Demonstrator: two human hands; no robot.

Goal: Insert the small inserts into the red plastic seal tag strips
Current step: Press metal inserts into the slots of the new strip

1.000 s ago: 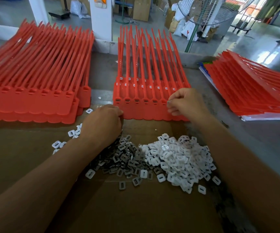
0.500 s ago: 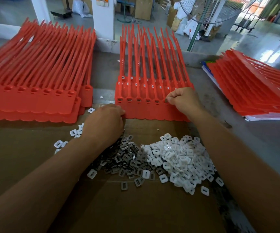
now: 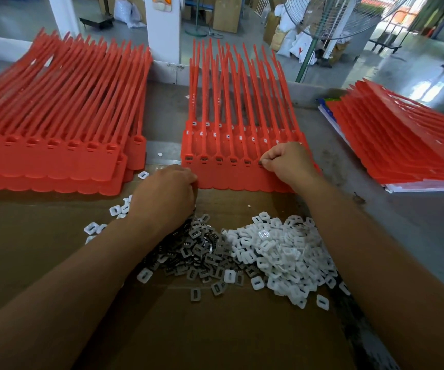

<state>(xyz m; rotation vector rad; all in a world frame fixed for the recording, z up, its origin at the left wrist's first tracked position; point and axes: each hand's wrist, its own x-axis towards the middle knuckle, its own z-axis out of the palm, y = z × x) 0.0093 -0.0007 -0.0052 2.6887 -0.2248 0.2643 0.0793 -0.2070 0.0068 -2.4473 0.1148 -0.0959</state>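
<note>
Moved: right hand (image 3: 291,162) has tightened from loosely bent fingers into a fist at the same slot row; left hand (image 3: 166,196) has stayed put.
Right grip: thumb and forefinger pinch a small dark insert (image 3: 260,163) at the sixth slot from the left.
Left grip: fingers curl under the hand, hidden; cannot tell whether they hold anything.
Middle strips: red seal tag strips (image 3: 231,174) lie with tails pointing far; the right hand rests on them, the left hand is at their near left corner; five slots left of the right hand show dark inserts.
Grey heap: metal inserts (image 3: 202,252) on the cardboard (image 3: 215,329), partly under the left wrist.
White heap: white plastic pieces (image 3: 282,252), touching the grey heap's right side.
Side stacks: left stack (image 3: 55,161) and right stack (image 3: 402,140) of red strips on the worktop (image 3: 375,209).
</note>
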